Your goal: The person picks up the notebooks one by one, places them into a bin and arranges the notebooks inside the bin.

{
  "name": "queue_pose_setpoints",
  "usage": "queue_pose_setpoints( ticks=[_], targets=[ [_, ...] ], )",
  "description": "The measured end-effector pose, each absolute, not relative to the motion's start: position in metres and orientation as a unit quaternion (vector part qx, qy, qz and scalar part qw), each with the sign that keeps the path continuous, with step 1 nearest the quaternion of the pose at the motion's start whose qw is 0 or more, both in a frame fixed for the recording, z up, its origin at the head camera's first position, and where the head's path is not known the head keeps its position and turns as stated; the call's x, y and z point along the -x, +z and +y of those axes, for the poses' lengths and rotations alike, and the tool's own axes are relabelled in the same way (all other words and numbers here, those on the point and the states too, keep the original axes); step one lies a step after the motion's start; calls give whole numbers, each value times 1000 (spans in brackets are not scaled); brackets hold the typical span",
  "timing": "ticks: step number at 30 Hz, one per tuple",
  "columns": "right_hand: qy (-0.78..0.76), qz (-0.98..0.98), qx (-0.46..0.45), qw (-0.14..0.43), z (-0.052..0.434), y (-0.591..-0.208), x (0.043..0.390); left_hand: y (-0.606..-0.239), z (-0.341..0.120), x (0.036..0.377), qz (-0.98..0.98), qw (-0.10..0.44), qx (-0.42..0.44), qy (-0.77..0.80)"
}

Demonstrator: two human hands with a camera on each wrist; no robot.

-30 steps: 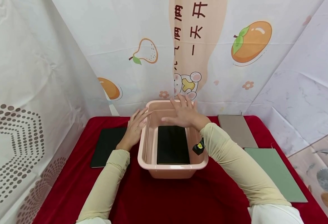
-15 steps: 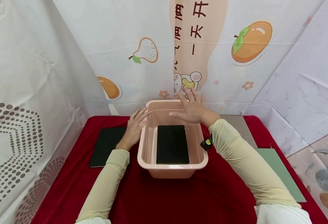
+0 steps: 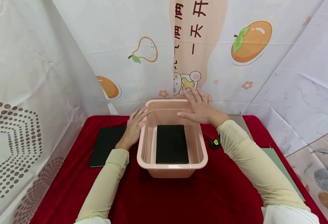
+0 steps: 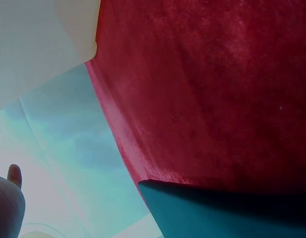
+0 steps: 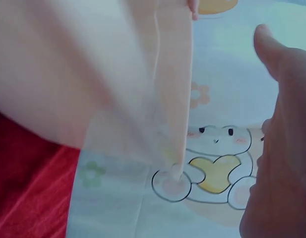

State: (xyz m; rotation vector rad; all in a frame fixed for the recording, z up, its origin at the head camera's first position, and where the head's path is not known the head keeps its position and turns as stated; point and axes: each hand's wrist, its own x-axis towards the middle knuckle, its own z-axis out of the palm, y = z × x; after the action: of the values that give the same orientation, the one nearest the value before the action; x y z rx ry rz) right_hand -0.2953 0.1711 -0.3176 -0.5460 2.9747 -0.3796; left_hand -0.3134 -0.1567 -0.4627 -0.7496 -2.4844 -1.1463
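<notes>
A pink plastic basin (image 3: 172, 166) stands on the red cloth, and a black-covered book (image 3: 171, 144) lies flat inside it. My left hand (image 3: 131, 129) rests at the basin's left rim, its fingers extended toward the back. Over the back right corner my right hand (image 3: 198, 111) hovers, fingers spread and thumb out, holding nothing. In the right wrist view, the right hand (image 5: 291, 134) appears at the right edge, apart from the basin wall (image 5: 175, 74). Only part of the left hand (image 4: 8, 206) shows in the left wrist view.
A dark notebook (image 3: 105, 146) lies left of the basin, partly behind the left wrist. At the right lie a grey-brown notebook (image 3: 240, 122) and a green one (image 3: 271, 154), both partly covered by the right arm. A printed curtain (image 3: 110, 56) hangs behind the table.
My right hand has moved right, from above the basin toward its back right corner. The left hand, the basin and the black book have stayed in place.
</notes>
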Motion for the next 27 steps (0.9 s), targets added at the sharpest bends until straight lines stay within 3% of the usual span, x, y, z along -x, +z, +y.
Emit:
queue_pose_setpoints(
  ticks=[27],
  targets=[
    [-89,989,113,43,225,-345,295,-463,-156,313,-861,153,262,-410]
  ],
)
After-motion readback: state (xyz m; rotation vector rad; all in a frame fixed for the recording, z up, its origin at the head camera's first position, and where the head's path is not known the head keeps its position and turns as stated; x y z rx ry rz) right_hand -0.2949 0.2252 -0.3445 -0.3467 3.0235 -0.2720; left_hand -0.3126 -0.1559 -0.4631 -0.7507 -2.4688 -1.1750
